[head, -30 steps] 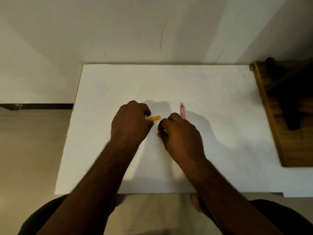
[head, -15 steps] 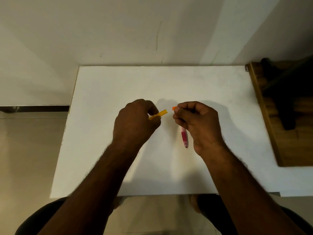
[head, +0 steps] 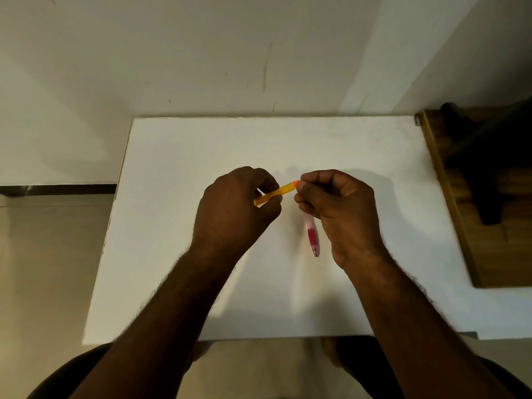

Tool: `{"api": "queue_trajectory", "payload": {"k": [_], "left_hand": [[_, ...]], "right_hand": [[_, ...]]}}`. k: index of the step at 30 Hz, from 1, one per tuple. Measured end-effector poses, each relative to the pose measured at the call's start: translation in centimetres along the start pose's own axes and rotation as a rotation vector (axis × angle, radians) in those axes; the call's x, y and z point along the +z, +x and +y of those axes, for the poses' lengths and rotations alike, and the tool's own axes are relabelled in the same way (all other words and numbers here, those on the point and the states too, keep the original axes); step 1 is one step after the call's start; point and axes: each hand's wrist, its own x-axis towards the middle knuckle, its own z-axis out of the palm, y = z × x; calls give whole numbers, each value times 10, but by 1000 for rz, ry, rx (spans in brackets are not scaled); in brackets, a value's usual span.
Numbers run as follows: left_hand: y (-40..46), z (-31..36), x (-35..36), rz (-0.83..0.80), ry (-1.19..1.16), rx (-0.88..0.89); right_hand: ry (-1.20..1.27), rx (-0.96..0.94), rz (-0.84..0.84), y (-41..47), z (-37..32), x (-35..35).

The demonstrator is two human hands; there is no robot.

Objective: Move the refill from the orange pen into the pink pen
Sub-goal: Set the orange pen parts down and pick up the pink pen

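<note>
While both hands hover over the white worktop [head: 178,156], I count two pens. My left hand [head: 233,208] is closed around the orange pen [head: 275,193], and my right hand [head: 339,205] pinches its darker orange end while also holding the pink pen [head: 311,236], tip toward me (whether it touches the worktop I cannot tell). One wooden board [head: 472,226] sits right.

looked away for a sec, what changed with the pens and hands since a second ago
The right hand lifted off the table; the pink pen, earlier peeking out beyond it, now hangs from it, tip toward the person. Its fingertips now pinch the orange pen at its darker end. The left hand kept hold of the orange pen, more of which now shows. The white table is unchanged.
</note>
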Motion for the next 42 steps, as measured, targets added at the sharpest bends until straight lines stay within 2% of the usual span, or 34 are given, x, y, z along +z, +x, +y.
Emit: {"api": "queue_trajectory", "payload": {"k": [11, 18, 22, 24, 27, 32, 36, 40, 42], "left_hand": [[-1, -3, -2, 13, 35, 89], [0, -5, 0, -5, 33, 66], [0, -7, 5, -26, 55, -114], [0, -10, 9, -37, 84, -255], [1, -18, 15, -63, 127, -377], [0, -23, 26, -128, 210, -449], [-1, -21, 30, -158, 229, -466], [1, -23, 29, -181, 226, -478], [2, -24, 28, -191, 240, -471]], "right_hand": [[-243, -100, -74, 4, -3, -7], [-229, -65, -110, 3, -4, -7], [-294, -64, -146, 3, -2, -7], [-406, -116, -114, 5, 0, -9], [-633, -174, -47, 7, 3, -15], [-897, -167, -107, 2, 12, -9], [-998, -186, -77, -1, 17, -1], [-961, -84, -47, 2, 19, -1], [-695, 32, -35, 4, 16, -1]]}}
